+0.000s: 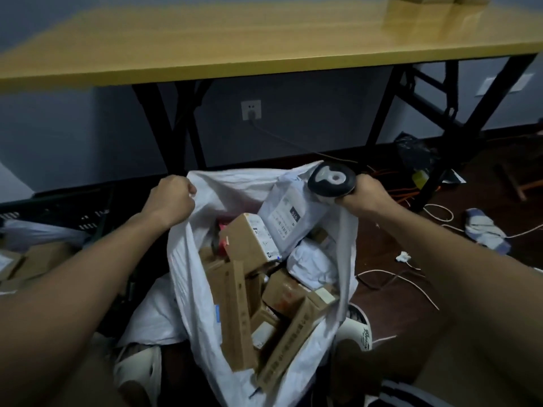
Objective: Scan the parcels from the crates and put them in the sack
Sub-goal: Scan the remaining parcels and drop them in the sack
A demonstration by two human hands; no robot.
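Below the worktop (264, 39), on the floor, stands the sack (188, 274), mouth held wide between both hands. Left hand (172, 198) is fisted on the left rim. Right hand (364, 195) grips the scanner (332, 179) and appears to pinch the right rim with the same fingers; that contact is partly hidden. Sack is thin woven plastic, soft and limp, so it should collapse if either rim is dropped; bunched rim gives the surest hold. Load looks heavy for the fabric; lifting by one side may tear or spill it. Contents: brown boxes (249, 245) jumbled at angles, two long flat cartons (238, 318) standing on end, a grey mailer (285, 218) leaning against the far wall, a white mailer (311, 265) beneath it. Boxes stiff, corners could snag the weave; mailers soft, slippery. Sack seems well filled, roughly to the upper half. Dark crate (58, 212) sits at far left, with more boxes near it, blurred.
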